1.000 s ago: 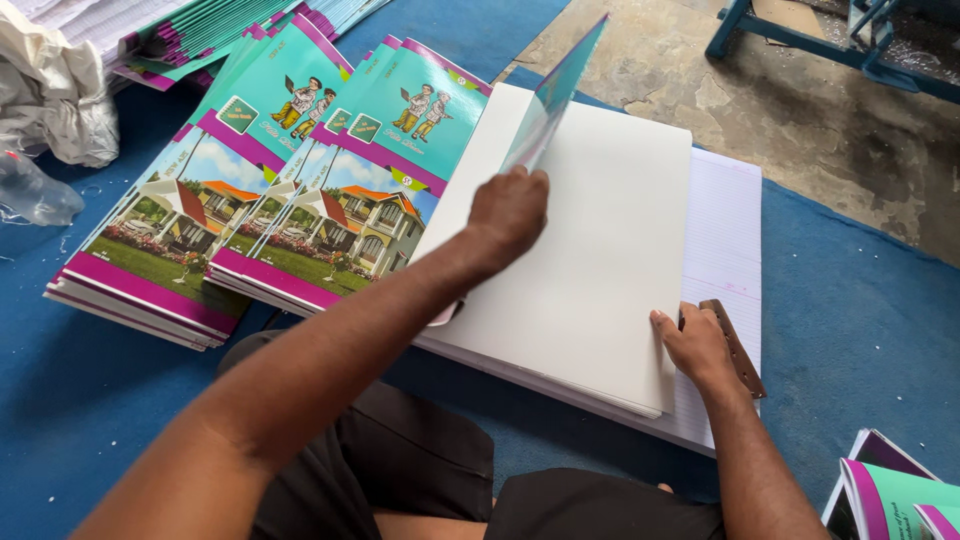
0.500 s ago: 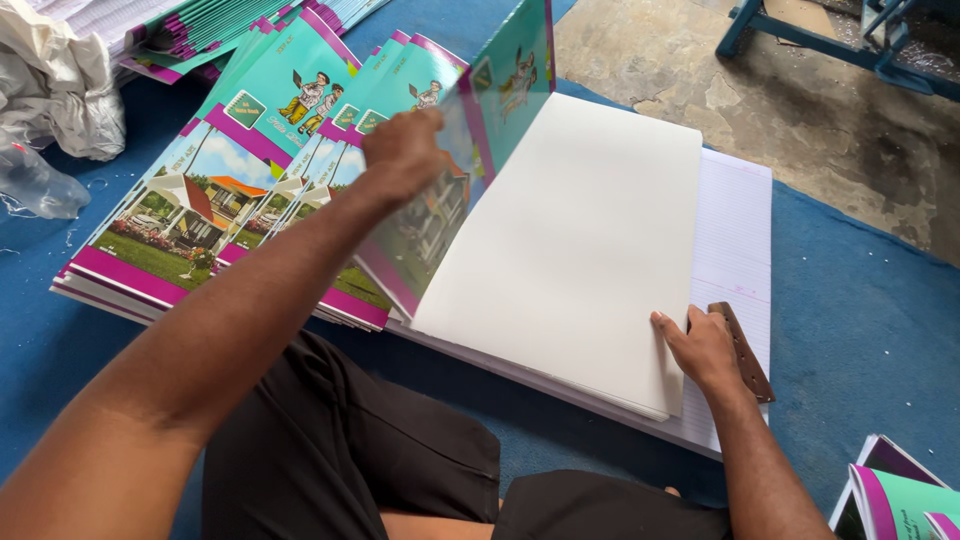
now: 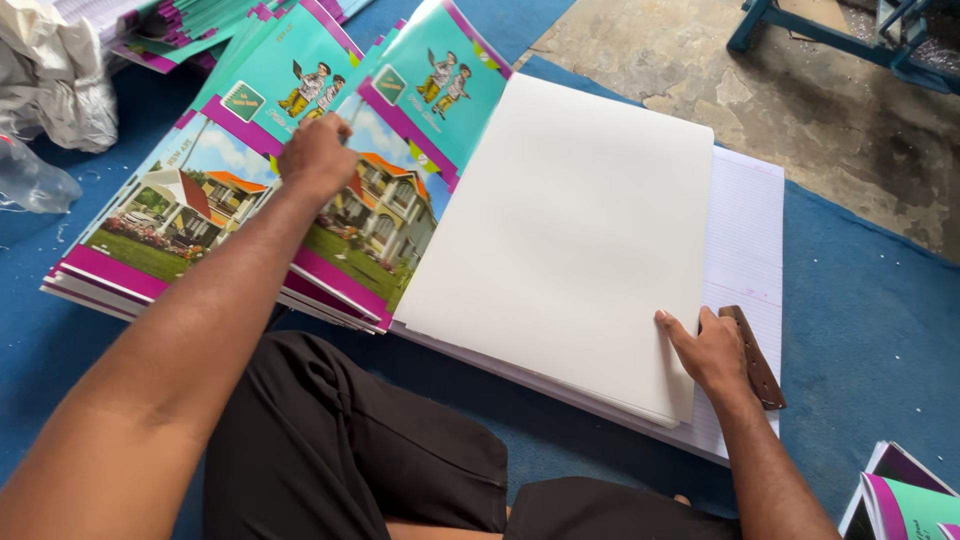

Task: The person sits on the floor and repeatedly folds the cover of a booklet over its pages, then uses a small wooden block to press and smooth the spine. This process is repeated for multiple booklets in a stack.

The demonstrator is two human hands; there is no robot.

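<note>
My left hand (image 3: 318,155) lies flat on a colourful printed cover sheet (image 3: 400,150) showing a house and cartoon children, pressing it onto a fanned pile of like covers (image 3: 160,220). My right hand (image 3: 705,350) rests on the near right corner of a stack of blank white sheets (image 3: 570,230), fingers spread, holding nothing. That white stack lies on a wider pile of ruled paper (image 3: 745,240). A brown flat wooden tool (image 3: 755,355) lies just right of my right hand on the ruled paper.
Blue mat (image 3: 870,290) covers the floor, with bare concrete (image 3: 750,90) beyond. More covers (image 3: 180,25) lie at the top left, by white crumpled plastic (image 3: 60,80) and a clear bottle (image 3: 35,180). Other booklets (image 3: 905,495) sit bottom right. A blue frame (image 3: 830,30) stands far right.
My left hand lifted a printed cover off the white stack, swung it left and laid it on the pile of covers. My right hand stayed on the stack's corner.
</note>
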